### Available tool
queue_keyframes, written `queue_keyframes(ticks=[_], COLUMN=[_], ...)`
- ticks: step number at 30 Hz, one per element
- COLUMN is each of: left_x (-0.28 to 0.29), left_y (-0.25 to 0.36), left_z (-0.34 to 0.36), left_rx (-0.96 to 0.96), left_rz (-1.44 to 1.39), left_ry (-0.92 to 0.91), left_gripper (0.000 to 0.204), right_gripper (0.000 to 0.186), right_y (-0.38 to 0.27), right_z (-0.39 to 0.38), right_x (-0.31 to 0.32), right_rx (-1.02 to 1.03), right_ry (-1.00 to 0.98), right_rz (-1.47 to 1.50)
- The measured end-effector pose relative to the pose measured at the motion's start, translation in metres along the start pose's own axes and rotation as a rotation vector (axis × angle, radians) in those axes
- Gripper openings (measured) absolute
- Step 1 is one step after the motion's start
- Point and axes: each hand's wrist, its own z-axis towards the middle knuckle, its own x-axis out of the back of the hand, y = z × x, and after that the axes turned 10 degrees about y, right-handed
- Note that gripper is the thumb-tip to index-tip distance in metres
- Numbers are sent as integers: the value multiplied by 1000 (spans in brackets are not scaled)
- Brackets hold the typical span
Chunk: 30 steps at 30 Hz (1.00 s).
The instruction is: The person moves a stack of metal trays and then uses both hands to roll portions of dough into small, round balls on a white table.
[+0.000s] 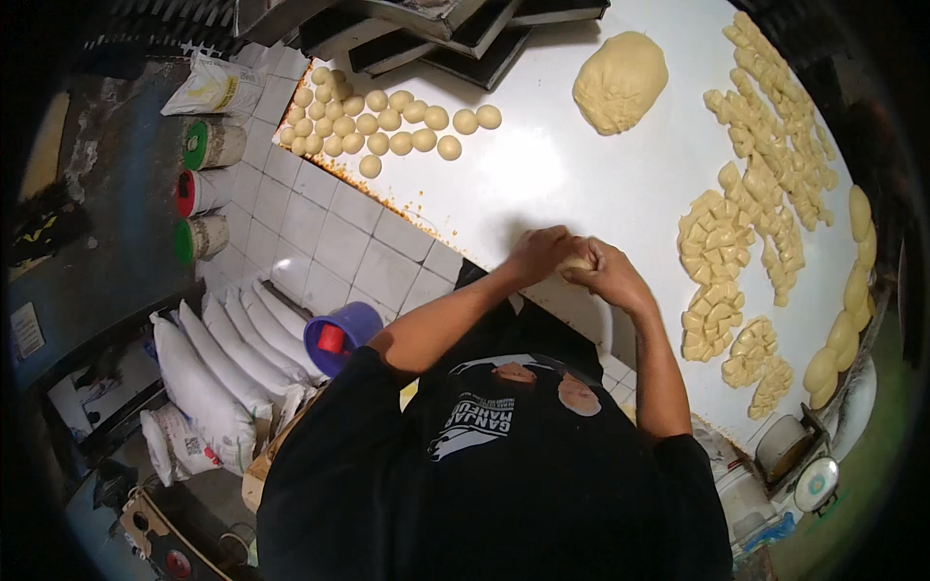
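Over the near edge of the white table (528,160), my two hands meet around a small piece of pale dough (578,263). My left hand (542,255) has its fingers closed against one side of it. From the other side my right hand (616,278) curls its fingers and thumb round the same piece, hiding much of it. Round dough balls (378,121) lie grouped at the table's left. A large smooth lump of dough (621,83) rests farther back. Many cut dough chunks (717,237) spread along the right side.
Dark metal trays (455,39) are stacked at the far edge. Long dough rolls (841,334) line the right edge, near a pot (780,445). Left of the table are white sacks (208,368), a purple bucket (344,337) and lidded tubs (205,192) on the tiled floor.
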Motion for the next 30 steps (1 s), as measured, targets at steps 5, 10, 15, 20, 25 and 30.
queue_keyframes(ticks=[5,10,15,20,25,30], left_x=[91,117,22,149,29,140], left_y=[-52,-75,-64,-72,-68,-74], left_z=[-18,26,12,44,47,53], left_rx=[213,-658,-466,-271,-554,-193], left_rz=[181,789,629,759,646,450], left_ry=[461,84,90,-538,29,-504], left_gripper=[25,40,31,20,17,12], right_gripper=[31,27,28,40,35,33], right_y=[64,114,61,22,44,26], right_z=[-46,30,86,55,114,66], right_x=[40,-18,-122,-56,-122,-63], right_rx=[-170,759,408,-211,242,-225], right_ry=[-173,393,998,19,1055,131], right_rz=[1030,-617,-385,-298,-506,-217])
